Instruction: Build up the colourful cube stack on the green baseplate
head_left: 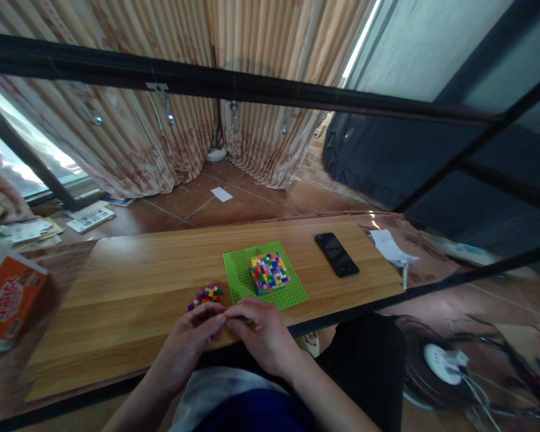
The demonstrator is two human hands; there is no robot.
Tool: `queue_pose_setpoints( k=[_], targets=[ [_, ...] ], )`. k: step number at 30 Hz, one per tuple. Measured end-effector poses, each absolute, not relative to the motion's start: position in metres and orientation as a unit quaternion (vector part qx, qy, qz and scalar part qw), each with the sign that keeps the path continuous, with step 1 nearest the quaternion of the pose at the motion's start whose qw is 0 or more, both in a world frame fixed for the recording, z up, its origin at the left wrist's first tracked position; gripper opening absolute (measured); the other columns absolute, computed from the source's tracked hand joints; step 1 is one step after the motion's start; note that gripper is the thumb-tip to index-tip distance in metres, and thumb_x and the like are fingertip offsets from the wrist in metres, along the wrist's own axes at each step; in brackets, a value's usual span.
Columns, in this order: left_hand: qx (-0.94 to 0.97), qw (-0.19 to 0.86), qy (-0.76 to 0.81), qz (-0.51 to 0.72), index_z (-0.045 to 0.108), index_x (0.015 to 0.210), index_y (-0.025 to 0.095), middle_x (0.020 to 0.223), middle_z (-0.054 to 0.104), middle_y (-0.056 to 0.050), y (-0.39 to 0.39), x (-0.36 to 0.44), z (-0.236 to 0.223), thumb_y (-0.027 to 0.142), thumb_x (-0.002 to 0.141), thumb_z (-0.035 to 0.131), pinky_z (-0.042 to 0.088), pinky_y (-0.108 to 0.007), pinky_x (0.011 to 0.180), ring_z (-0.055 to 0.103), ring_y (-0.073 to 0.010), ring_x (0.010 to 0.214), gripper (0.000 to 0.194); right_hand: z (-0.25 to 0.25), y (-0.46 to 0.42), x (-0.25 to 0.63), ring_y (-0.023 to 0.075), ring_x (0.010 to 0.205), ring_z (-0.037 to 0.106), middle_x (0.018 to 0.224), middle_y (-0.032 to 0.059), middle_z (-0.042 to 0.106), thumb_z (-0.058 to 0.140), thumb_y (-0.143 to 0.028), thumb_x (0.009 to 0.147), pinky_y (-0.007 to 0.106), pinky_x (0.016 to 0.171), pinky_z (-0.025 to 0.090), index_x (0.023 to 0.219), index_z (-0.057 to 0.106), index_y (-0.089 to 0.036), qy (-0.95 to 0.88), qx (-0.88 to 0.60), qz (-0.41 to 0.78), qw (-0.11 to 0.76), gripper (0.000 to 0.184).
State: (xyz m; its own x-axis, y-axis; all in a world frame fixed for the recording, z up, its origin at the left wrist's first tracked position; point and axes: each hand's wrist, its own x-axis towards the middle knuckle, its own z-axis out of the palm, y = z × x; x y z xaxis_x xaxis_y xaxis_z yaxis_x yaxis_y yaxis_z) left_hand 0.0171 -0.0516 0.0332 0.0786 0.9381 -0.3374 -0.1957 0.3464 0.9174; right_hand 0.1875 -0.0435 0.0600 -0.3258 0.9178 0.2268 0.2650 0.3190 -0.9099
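Near the table's front edge, my left hand (pixel 204 325) and my right hand (pixel 258 329) meet at the fingertips. Both are closed in a pinch, and what the left fingers hold is too small to make out. A bit of green or yellow shows under the right fingers, its kind unclear. Just beyond them lies a green studded baseplate (pixel 238 277), bearing a block built of many small multicoloured bricks (pixel 270 271). To the left of the plate, behind my left hand, is a loose heap of small coloured bricks (pixel 206 294).
A black phone (pixel 336 254) lies on the wooden table (pixel 130 288) right of the baseplate. White papers (pixel 390 246) sit past the table's right end. An orange box (pixel 11 294) stands at the left. A dark metal bar (pixel 252 90) crosses in front of the curtains.
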Motion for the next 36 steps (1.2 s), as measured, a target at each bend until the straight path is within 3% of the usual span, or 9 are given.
queue_pose_setpoints(
  k=[3, 8, 14, 20, 36],
  targets=[
    [0.431, 0.562, 0.551, 0.442, 0.07, 0.083, 0.018, 0.073, 0.065, -0.002, -0.046, 0.014, 0.03, 0.047, 0.069, 0.074, 0.048, -0.026, 0.064, 0.057, -0.014, 0.065, 0.032, 0.058, -0.036, 0.199, 0.0131, 0.08, 0.065, 0.084, 0.0007, 0.07, 0.063, -0.021, 0.088, 0.023, 0.074, 0.049, 0.09, 0.074, -0.024, -0.691, -0.444, 0.376, 0.429, 0.011],
    [0.531, 0.363, 0.642, 0.417, 0.068, 0.089, 0.02, 0.092, 0.072, -0.006, -0.035, -0.015, 0.012, 0.051, 0.074, 0.065, 0.052, -0.034, 0.08, 0.066, -0.0218, 0.085, 0.034, 0.053, -0.005, 0.226, 0.0146, 0.076, 0.065, 0.083, 0.0019, 0.071, 0.063, -0.02, 0.086, 0.025, 0.073, 0.05, 0.087, 0.073, -0.021, -0.631, -0.537, 0.306, 0.469, 0.01],
    [0.619, 0.203, 0.675, 0.346, 0.065, 0.09, 0.021, 0.091, 0.071, -0.007, -0.027, -0.045, -0.008, 0.051, 0.081, 0.055, 0.053, -0.034, 0.078, 0.067, -0.0219, 0.081, 0.033, 0.05, 0.032, 0.235, 0.0158, 0.082, 0.067, 0.088, 0.0027, 0.073, 0.059, -0.017, 0.087, 0.027, 0.078, 0.05, 0.085, 0.072, -0.021, -0.67, -0.572, 0.25, 0.403, 0.014],
    [0.667, 0.15, 0.656, 0.319, 0.065, 0.09, 0.022, 0.094, 0.071, -0.007, -0.025, -0.04, -0.012, 0.049, 0.085, 0.049, 0.053, -0.031, 0.079, 0.067, -0.0215, 0.087, 0.032, 0.041, 0.042, 0.229, 0.0159, 0.082, 0.066, 0.087, 0.003, 0.072, 0.061, -0.018, 0.087, 0.028, 0.078, 0.05, 0.084, 0.074, -0.022, -0.692, -0.578, 0.223, 0.371, 0.014],
    [0.679, 0.142, 0.648, 0.314, 0.065, 0.093, 0.022, 0.095, 0.07, -0.005, -0.026, -0.041, -0.02, 0.046, 0.089, 0.048, 0.05, -0.03, 0.081, 0.065, -0.0202, 0.089, 0.03, 0.043, 0.046, 0.224, 0.0178, 0.081, 0.07, 0.088, 0.0024, 0.076, 0.062, -0.017, 0.084, 0.03, 0.077, 0.052, 0.084, 0.076, -0.022, -0.668, -0.604, 0.233, 0.366, 0.015]
  ],
)
